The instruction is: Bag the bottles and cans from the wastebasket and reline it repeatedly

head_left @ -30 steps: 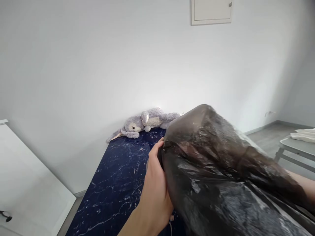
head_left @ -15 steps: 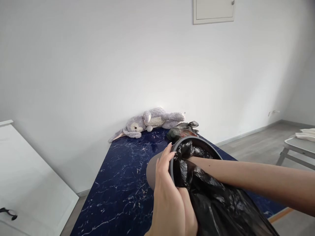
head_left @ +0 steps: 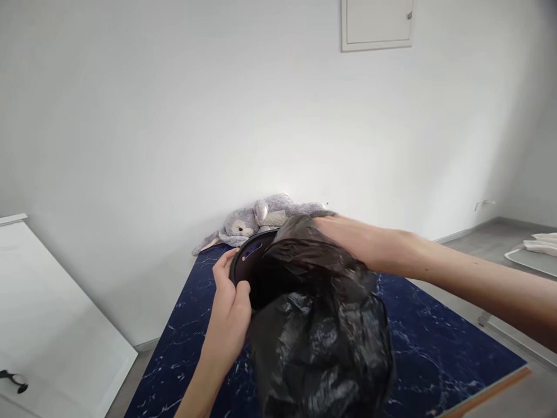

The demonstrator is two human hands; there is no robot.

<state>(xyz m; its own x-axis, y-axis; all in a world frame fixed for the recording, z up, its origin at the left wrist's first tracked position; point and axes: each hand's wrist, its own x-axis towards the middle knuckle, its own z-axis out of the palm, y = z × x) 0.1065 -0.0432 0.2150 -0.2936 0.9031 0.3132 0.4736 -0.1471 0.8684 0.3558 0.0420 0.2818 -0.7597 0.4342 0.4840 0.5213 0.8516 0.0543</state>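
My left hand [head_left: 230,305] is closed on the left rim of a trash can [head_left: 236,264], thumb inside and fingers outside. The can's dark inside, with a handle slot, faces me. A black trash bag [head_left: 322,342] covers the can's right and near sides and hangs down in front. My right hand [head_left: 352,238] is closed on the bag's far edge, beyond the can's mouth; its fingertips are hidden behind the plastic. Most of the can's outside is hidden by the bag.
A grey plush rabbit [head_left: 243,223] lies against the wall at the back of the blue marbled table [head_left: 418,342]. On the left is a white cabinet [head_left: 56,313] with a dark handle. White cloth [head_left: 542,244] lies on a light stand at the right.
My right hand has come out of the can and drawn the bag's edge up over the far side. My left hand and the can's rim have shifted left. The bundled bag behind is now hidden.
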